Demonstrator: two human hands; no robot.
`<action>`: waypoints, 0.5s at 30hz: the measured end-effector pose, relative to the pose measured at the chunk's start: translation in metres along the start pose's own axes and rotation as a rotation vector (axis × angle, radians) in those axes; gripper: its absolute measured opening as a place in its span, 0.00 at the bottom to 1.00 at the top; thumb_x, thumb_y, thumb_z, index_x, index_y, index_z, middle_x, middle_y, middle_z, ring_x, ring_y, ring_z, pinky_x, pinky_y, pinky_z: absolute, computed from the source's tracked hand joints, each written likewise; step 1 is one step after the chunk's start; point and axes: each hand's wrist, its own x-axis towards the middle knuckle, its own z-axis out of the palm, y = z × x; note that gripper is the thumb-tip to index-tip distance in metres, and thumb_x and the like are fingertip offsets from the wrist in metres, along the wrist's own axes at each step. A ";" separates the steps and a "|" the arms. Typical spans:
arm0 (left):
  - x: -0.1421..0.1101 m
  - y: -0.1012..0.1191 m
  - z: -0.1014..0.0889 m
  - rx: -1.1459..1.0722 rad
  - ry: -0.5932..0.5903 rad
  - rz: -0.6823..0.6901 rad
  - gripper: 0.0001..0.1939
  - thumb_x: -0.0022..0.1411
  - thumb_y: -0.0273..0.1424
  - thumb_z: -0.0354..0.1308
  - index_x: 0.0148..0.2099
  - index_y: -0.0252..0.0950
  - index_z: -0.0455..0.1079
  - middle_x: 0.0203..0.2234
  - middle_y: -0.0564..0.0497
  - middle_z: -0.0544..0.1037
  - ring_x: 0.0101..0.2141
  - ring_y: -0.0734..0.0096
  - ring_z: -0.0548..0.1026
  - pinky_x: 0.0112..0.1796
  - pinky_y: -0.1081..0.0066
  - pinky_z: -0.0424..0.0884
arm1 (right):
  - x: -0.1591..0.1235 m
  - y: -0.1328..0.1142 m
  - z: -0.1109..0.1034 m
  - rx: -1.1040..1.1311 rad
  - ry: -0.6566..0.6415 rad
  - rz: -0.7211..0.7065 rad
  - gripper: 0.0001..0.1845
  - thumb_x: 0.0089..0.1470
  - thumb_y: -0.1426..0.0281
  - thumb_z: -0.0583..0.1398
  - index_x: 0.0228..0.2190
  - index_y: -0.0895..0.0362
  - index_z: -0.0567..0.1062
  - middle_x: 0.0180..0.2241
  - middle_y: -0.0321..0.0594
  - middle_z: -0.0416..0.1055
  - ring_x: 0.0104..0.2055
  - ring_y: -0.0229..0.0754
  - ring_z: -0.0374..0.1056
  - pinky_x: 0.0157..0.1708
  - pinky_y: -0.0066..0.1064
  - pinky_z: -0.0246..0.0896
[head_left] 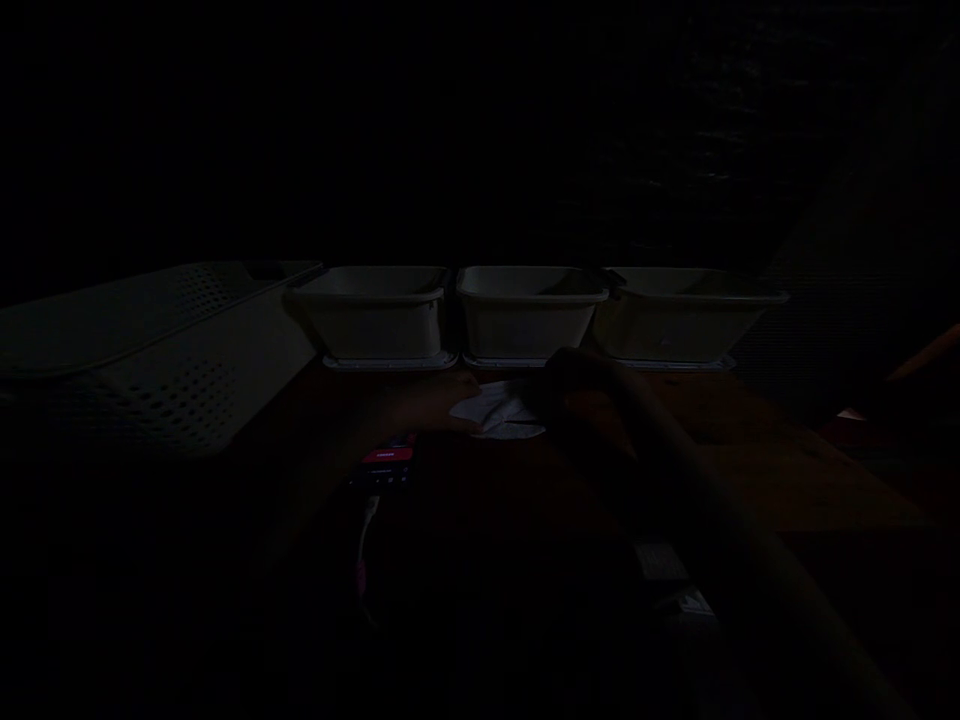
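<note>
The scene is very dark. A pale, thin, creased piece (499, 410), cloth or paper, I cannot tell which, is spread between my two hands over the wooden table. My left hand (442, 397) grips its left edge, thumb below and fingers above. At its upper right, my right hand (576, 375) is bent down against the edge with fingers curled; darkness hides the fingertips. Partly below my left wrist lies a phone (386, 465) with a lit screen, a white cable (366, 520) running from its near end.
Three pale tubs stand in a row at the back: left tub (375, 325), middle tub (525, 325), right tub (675, 325). A perforated basket (262, 350) stands at left. Small pale items (694, 600) lie near my right forearm. Part of a person's limb (926, 355) shows at far right.
</note>
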 end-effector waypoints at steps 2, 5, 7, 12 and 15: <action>0.000 0.000 0.000 -0.012 -0.014 -0.017 0.27 0.68 0.44 0.62 0.63 0.35 0.69 0.63 0.41 0.70 0.60 0.57 0.70 0.57 0.66 0.64 | -0.005 -0.003 -0.001 0.082 -0.059 -0.013 0.08 0.50 0.78 0.62 0.21 0.61 0.76 0.20 0.38 0.72 0.24 0.35 0.64 0.28 0.26 0.65; 0.001 0.000 0.000 -0.031 -0.006 -0.008 0.26 0.67 0.45 0.61 0.61 0.36 0.70 0.63 0.42 0.70 0.60 0.56 0.69 0.57 0.65 0.64 | -0.012 -0.011 -0.004 0.165 -0.142 -0.057 0.11 0.52 0.81 0.58 0.21 0.64 0.75 0.23 0.42 0.73 0.25 0.33 0.62 0.30 0.26 0.62; 0.001 0.000 0.000 -0.043 -0.007 -0.004 0.26 0.67 0.44 0.61 0.61 0.35 0.70 0.63 0.41 0.70 0.60 0.56 0.69 0.57 0.65 0.64 | -0.014 -0.015 -0.007 0.129 -0.183 -0.077 0.11 0.53 0.82 0.57 0.21 0.64 0.75 0.24 0.42 0.74 0.26 0.33 0.62 0.32 0.27 0.62; 0.000 0.001 -0.001 -0.044 -0.015 -0.014 0.27 0.67 0.43 0.62 0.63 0.36 0.69 0.65 0.42 0.68 0.61 0.56 0.68 0.57 0.65 0.64 | -0.010 -0.014 -0.009 0.077 -0.148 -0.133 0.11 0.52 0.82 0.59 0.20 0.62 0.72 0.25 0.40 0.74 0.27 0.34 0.64 0.33 0.26 0.61; 0.000 0.000 -0.001 -0.051 0.009 0.024 0.27 0.67 0.43 0.62 0.65 0.39 0.67 0.65 0.43 0.68 0.61 0.55 0.69 0.57 0.64 0.64 | -0.009 -0.012 -0.008 0.221 -0.053 -0.089 0.07 0.55 0.81 0.57 0.29 0.62 0.75 0.30 0.42 0.76 0.29 0.34 0.68 0.33 0.25 0.63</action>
